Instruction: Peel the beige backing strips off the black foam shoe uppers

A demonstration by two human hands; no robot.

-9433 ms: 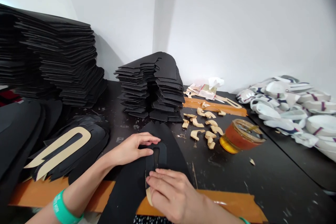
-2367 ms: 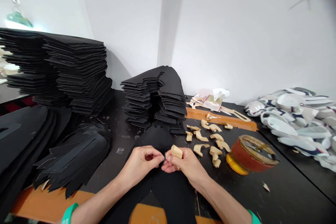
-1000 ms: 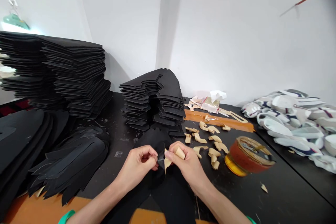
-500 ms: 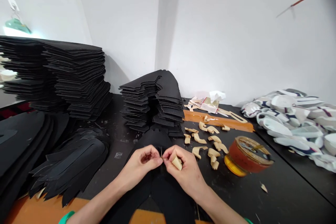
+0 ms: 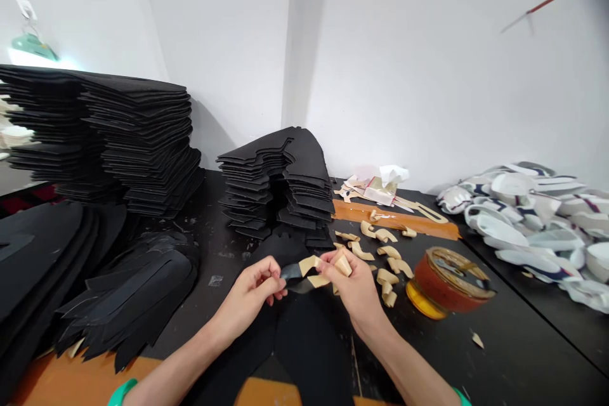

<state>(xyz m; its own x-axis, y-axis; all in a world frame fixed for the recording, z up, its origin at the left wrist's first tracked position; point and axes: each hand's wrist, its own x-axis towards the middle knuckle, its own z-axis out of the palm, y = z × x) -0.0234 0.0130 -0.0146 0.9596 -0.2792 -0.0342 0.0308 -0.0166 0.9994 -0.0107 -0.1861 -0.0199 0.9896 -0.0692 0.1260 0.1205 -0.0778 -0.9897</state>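
Note:
Between my hands stretches a thin dark grey strip (image 5: 291,271), its left end pinched in the fingertips of my left hand (image 5: 252,292). My right hand (image 5: 356,288) is closed on a curled tan backing paper (image 5: 309,265), which is partly peeled from the strip. A roll of the paper bulges between the right thumb and fingers. Below both hands lies a flat black cut piece (image 5: 307,346), with its far end near a stack of curved black pieces (image 5: 304,165). Scattered tan paper curls (image 5: 387,285) lie just right of my right hand.
At right stands an amber tape dispenser-like round object (image 5: 450,282). Beyond it sits a heap of white shoe parts (image 5: 528,222). Tall black stacks (image 5: 143,139) rise at left, with loose dark strips (image 5: 137,292) in front. A tissue pack (image 5: 380,190) is at the back.
My hands have moved apart, the right one going right and slightly up. The tan paper has separated from the dark strip, which now shows between the hands.

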